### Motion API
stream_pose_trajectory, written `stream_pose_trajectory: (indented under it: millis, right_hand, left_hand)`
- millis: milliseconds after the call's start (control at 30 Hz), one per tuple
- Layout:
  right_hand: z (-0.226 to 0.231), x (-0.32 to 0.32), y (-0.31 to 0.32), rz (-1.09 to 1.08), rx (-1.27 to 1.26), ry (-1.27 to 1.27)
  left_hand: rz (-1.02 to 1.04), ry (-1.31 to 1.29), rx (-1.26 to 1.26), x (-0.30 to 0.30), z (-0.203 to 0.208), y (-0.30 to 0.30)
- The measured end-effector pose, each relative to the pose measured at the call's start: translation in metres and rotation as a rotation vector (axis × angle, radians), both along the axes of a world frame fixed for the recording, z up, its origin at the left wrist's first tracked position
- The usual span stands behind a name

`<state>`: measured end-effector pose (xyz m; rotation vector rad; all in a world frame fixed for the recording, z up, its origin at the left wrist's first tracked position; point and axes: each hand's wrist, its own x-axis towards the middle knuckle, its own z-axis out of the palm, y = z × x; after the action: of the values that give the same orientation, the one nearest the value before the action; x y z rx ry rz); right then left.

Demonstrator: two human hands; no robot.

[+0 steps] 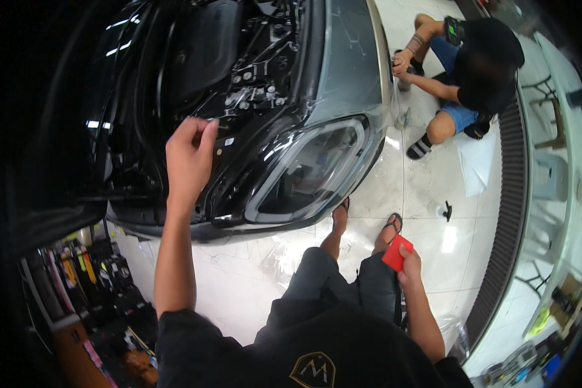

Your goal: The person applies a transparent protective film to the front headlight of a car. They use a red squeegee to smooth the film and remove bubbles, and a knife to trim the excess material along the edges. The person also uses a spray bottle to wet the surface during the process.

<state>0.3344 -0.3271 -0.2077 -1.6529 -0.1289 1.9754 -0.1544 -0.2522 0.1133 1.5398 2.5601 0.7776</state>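
My right hand [410, 265] is closed on a flat red squeegee card [396, 253], held low in front of my right leg. Over the edge of the car's engine bay [252, 77], my left hand [191, 152] is raised with its fingers pinched together. Whatever lies between those fingertips is too small to make out. Just right of the left hand is the car's large headlight [307, 174], with a glossy surround. Behind it runs the grey fender [349, 58], where a clear film with creases shows.
A crouching person [488, 71] works at the fender's far side, hands at its edge. Bottles [402, 119] stand near them. A spray bottle [445, 210] and a white sheet [477, 161] lie on the tiles. Shelves of tools [84, 271] stand lower left; a grating [506, 213] runs along the right.
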Motion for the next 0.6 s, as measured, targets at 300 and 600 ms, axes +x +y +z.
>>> stream_pose_trajectory:
  millis: [300,600]
  right_hand:
    - [0.089,0.033,0.105,0.38,0.143,0.033]
    - [0.142,-0.023,0.089,0.769,0.212,0.207]
  left_hand:
    - [0.201,-0.603,0.12,0.176,-0.074,-0.17]
    - [0.052,-1.088,-0.225,0.372,-0.086,-0.219]
